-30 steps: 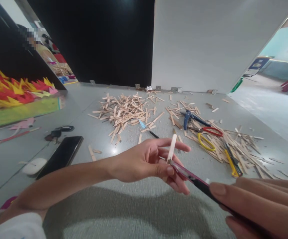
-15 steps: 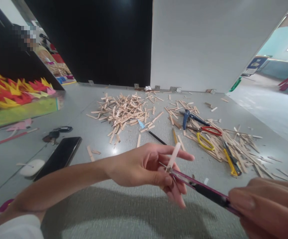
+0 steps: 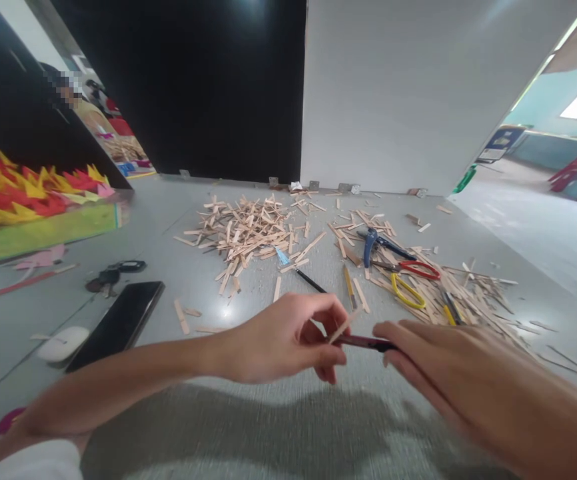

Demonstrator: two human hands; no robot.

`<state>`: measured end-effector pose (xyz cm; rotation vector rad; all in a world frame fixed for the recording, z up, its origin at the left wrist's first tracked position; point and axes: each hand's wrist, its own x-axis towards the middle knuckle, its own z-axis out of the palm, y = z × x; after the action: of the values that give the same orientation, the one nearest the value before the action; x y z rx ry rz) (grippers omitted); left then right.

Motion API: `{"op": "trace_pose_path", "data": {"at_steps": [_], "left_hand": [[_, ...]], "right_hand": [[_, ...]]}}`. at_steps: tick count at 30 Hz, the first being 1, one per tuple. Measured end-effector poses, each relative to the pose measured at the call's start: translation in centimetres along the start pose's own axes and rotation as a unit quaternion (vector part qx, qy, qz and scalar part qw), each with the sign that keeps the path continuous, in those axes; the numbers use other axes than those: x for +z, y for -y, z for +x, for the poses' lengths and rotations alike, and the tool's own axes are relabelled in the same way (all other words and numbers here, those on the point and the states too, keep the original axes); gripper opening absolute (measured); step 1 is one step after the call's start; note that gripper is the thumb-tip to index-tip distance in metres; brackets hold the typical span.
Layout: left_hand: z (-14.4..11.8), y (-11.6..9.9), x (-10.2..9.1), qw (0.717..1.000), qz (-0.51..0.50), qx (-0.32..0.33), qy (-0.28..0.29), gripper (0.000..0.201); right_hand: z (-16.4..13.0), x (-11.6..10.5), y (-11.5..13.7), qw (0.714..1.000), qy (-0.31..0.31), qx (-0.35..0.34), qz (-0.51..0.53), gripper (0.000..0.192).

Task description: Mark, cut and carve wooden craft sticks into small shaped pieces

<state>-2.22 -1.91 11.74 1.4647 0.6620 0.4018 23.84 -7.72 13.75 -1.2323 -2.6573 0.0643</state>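
In front of me, my left hand (image 3: 298, 343) is closed, with thumb and fingers pinching a small flat wooden craft stick (image 3: 344, 325) that slants up to the right. My right hand (image 3: 443, 363) grips a slim, dark-red pen-like tool (image 3: 361, 342) with a black section. The tool's far end meets the stick at my left fingertips; its exact tip is hidden there. Beyond my hands lie a black-handled brush (image 3: 311, 280) with a light-blue end and a yellow pencil-like stick (image 3: 350, 287).
Many cut wooden pieces form a pile (image 3: 248, 230). To the right lie blue-handled pliers (image 3: 370, 247), scissors with red and yellow handles (image 3: 408, 291) and a yellow cutter (image 3: 450, 313). A phone (image 3: 118, 323), keys (image 3: 106, 277) and white case (image 3: 63, 347) lie left. Panels (image 3: 393, 93) stand behind.
My right hand has moved left and inward, closer to my left hand, and covers more of the tool. The left fingers have curled in, and the stick now slants lower.
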Motion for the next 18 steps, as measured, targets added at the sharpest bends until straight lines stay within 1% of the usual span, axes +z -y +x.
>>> {"op": "trace_pose_path", "data": {"at_steps": [2, 3, 5, 8, 11, 13, 15, 18], "left_hand": [[-0.3, 0.0, 0.4, 1.0, 0.028, 0.0, 0.008, 0.023], [-0.4, 0.0, 0.5, 0.999, 0.042, 0.01, 0.011, 0.022], [-0.5, 0.0, 0.5, 0.996, 0.074, 0.037, 0.019, 0.02], [-0.6, 0.0, 0.5, 0.994, 0.09, 0.057, 0.015, 0.019], [-0.9, 0.0, 0.9, 0.995, 0.077, 0.065, -0.02, 0.02], [-1.2, 0.2, 1.5, 0.993, 0.08, 0.076, -0.052, 0.02], [-1.6, 0.4, 2.0, 0.99, 0.087, 0.081, -0.074, 0.017], [-2.1, 0.7, 2.8, 0.986, 0.089, 0.118, -0.082, 0.016]], "right_hand": [[0.8, 1.1, 0.1, 0.996, 0.08, -0.02, 0.032, 0.023], [1.1, 1.5, 0.2, 0.993, 0.109, -0.029, 0.047, 0.023], [1.5, 2.0, 0.3, 0.988, 0.139, -0.032, 0.062, 0.024], [1.8, 1.6, 0.4, 0.99, 0.13, -0.01, 0.055, 0.026], [2.4, 0.2, 0.5, 0.989, 0.132, 0.02, 0.057, 0.026], [2.9, -0.7, 0.6, 0.986, 0.15, 0.025, 0.073, 0.029], [3.2, -1.4, 0.7, 0.985, 0.153, 0.024, 0.082, 0.03], [3.1, -1.9, 0.9, 0.987, 0.139, 0.019, 0.084, 0.03]]}}
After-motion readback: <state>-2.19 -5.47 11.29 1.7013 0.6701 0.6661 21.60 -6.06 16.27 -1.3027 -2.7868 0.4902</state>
